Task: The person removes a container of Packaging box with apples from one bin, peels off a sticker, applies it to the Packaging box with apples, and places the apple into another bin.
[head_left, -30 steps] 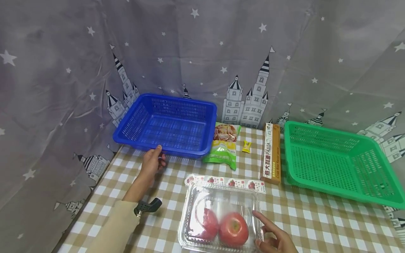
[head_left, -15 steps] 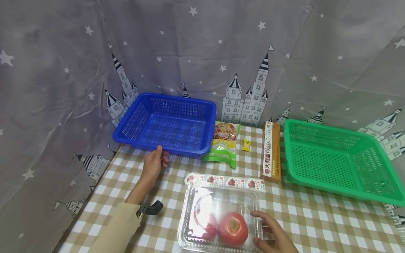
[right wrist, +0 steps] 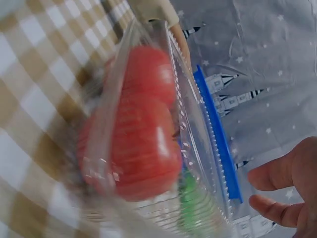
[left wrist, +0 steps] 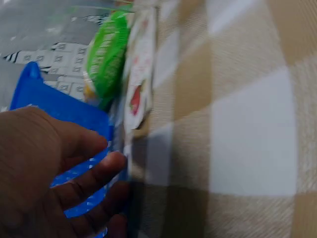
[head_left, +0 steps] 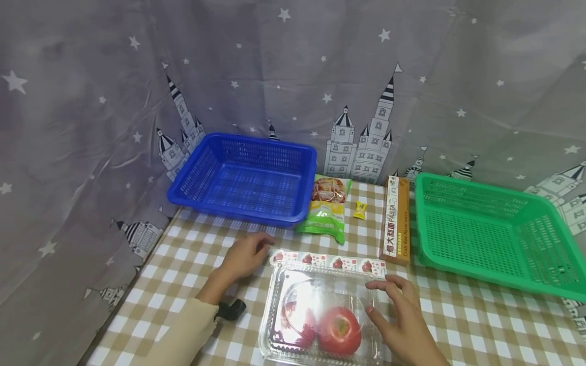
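Observation:
A clear plastic clamshell box (head_left: 322, 284) with two red apples (head_left: 340, 330) inside lies at the front of the table, its lid lying over them. My right hand (head_left: 403, 315) is at the box's right side, fingers spread and bent loosely over its edge; in the right wrist view they look apart from the box. My left hand (head_left: 244, 255) is over the cloth, near the left end of a strip of apple stickers (head_left: 339, 261) behind the box. In the left wrist view its fingers (left wrist: 91, 181) are loosely bent and hold nothing.
A blue basket (head_left: 242, 213) stands at the back left, a green basket (head_left: 494, 279) at the right. Between them lie a green-and-yellow food bag (head_left: 327, 211), a small yellow wrapped candy (head_left: 359, 210) and a pasta box (head_left: 397, 223). A grey curtain (head_left: 274, 61) hangs behind.
My left hand has left the blue basket's front edge and moved right and nearer, toward the sticker strip. My right hand has lifted and spread its fingers at the clamshell box's edge.

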Tool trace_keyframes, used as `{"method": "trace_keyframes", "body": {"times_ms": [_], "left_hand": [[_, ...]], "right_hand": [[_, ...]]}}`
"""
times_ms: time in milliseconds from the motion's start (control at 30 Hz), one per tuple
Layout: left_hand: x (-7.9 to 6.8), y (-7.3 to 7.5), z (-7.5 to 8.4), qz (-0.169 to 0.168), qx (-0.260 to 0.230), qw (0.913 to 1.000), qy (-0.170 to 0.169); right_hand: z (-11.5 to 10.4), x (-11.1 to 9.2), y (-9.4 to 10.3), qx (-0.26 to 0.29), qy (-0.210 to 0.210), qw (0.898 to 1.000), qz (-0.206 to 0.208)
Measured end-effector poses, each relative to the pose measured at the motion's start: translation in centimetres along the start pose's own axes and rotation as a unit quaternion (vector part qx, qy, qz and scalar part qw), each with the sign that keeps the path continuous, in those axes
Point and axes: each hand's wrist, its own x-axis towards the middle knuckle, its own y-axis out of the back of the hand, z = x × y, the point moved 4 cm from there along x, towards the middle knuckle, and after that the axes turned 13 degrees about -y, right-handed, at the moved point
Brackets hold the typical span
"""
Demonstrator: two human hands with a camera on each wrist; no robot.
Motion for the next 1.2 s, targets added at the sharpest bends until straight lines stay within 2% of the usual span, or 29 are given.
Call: {"method": "trace_keyframes", "body": {"times_ms": [133,233,500,667,800,900,1067,1200], "left_hand": [[0.1,-0.6,0.4,-0.032,0.053,0.9976,-0.031],[0.2,-0.8,0.6,-0.047,0.072,0.9959,-0.030],[0.7,-0.9,0.3,-0.028,0.056,0.9980,-0.005],[0.6,-0.2,0.2,-0.012,-0.020,0.9990,0.039],[0.7,0.5,0.9,0.004,-0.116,0.9924,0.040],[0.7,1.1,1.6,0.016,-0.178,0.9828,0.046],[0.8,1.7,2.6,0.037,-0.236,0.9666,0.092],[1.1,1.9,3.3,0.057,-0.305,0.9425,0.123]], "right_hand": [[-1.2,0.9,-0.5,-0.008,0.032,0.999,0.016],[-2.1,1.5,-1.0,-0.016,0.037,0.999,0.010],[-4.6,3.3,-2.0,-0.033,0.073,0.997,0.009],[-5.9,4.3,-2.9,-0.026,0.095,0.995,0.000],[-6.7,4.8,-3.9,-0.010,0.100,0.995,-0.015],[-7.4,5.1,-4.8,-0.007,0.100,0.994,-0.032],[-9.0,5.9,-6.0,-0.023,0.126,0.991,-0.036],[-10.4,6.8,-6.8,-0.058,0.155,0.986,-0.022]]}}
